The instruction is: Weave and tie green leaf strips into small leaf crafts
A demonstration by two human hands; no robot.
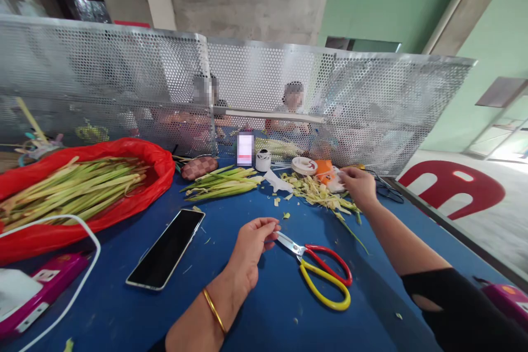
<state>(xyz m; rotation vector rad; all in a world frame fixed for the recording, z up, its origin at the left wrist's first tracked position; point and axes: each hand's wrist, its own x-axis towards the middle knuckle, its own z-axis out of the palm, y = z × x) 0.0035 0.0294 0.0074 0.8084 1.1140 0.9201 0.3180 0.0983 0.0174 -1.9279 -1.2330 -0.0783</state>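
Note:
My left hand (252, 246) rests on the blue table (256, 308) with fingers pinched together beside the blades of the scissors (322, 272), which have one red and one yellow handle; whether the pinch holds anything is hidden. My right hand (358, 184) reaches far forward with fingers curled at a whitish wrapper by an orange object (324, 169), next to a pile of leaf trimmings (317, 191). A bundle of green leaf strips (223, 182) lies in the middle of the table. A dark phone (167, 248) lies left of my left hand.
A red bag (136, 198) full of green strips fills the left side. A pink device (45, 286) with a white cable sits at the near left. Tape rolls (263, 160), a checkered pouch (199, 167) and a perforated metal screen (289, 82) stand behind; people sit beyond it. A red chair (451, 184) stands on the right.

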